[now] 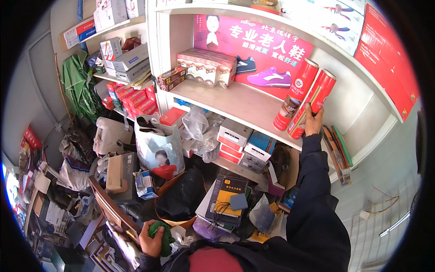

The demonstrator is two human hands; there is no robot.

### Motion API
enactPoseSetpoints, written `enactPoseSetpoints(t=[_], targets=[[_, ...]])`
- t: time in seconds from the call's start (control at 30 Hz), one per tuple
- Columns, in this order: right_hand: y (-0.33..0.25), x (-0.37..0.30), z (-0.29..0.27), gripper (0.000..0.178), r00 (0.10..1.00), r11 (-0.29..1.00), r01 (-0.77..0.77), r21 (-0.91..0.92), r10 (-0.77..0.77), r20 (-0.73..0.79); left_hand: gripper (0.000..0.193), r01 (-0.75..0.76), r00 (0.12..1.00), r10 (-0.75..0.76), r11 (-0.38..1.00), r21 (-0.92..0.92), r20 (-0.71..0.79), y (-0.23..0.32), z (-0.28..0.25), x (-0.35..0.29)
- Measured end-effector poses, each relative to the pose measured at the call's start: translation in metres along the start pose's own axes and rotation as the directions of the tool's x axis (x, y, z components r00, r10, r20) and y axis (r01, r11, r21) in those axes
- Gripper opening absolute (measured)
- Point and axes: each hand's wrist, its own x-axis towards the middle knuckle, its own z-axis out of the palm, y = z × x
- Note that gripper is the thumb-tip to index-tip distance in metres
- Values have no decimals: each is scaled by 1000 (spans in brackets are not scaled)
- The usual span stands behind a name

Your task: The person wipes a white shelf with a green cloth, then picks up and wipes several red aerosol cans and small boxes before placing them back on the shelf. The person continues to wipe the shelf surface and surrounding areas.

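Note:
My right hand (313, 119) is closed around a tall red cylindrical can (320, 89) near the right end of the white shelf (240, 104). A second red can (297, 86) with a picture on its side stands just left of it. Whether the held can rests on the shelf or is slightly raised, I cannot tell. Low in the view, my left hand (151, 240) grips a bunched green cloth (166, 239), held in front of my body above the clutter.
Small patterned boxes (204, 68) stand on the shelf's left part, before a pink shoe poster (267, 54). Shoeboxes (233, 136) fill the lower shelf. A printed shopping bag (158, 145), a black book (229, 192) and plastic bags crowd the space below.

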Motion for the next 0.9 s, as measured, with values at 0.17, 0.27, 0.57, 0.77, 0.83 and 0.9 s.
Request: enactPoseSetpoints(t=[0.17, 0.27, 0.57, 0.77, 0.83, 0.9], targets=[[-13, -45, -2, 55, 948, 971, 230, -59, -237, -212, 24, -42, 999, 41, 999, 17, 36, 2, 1, 6], [-34, -106, 9, 50, 955, 956, 293, 5, -292, -58, 23, -80, 996, 78, 995, 61, 33, 10, 1, 17], [-25, -107, 132, 45, 809, 844, 498, -200, -369, 458, 51, -85, 973, 132, 967, -240, 188, 55, 14, 117], [20, -90, 165, 51, 819, 792, 513, -330, -337, 465, 46, -455, 889, 438, 877, 156, 132, 94, 36, 223], [27, -92, 169, 53, 853, 795, 458, -398, -266, 449, 71, -434, 901, 420, 856, 281, 111, 102, 43, 267], [29, -95, 170, 53, 839, 785, 505, -359, -350, 416, 86, -453, 885, 459, 814, 363, 74, 113, 54, 319]])
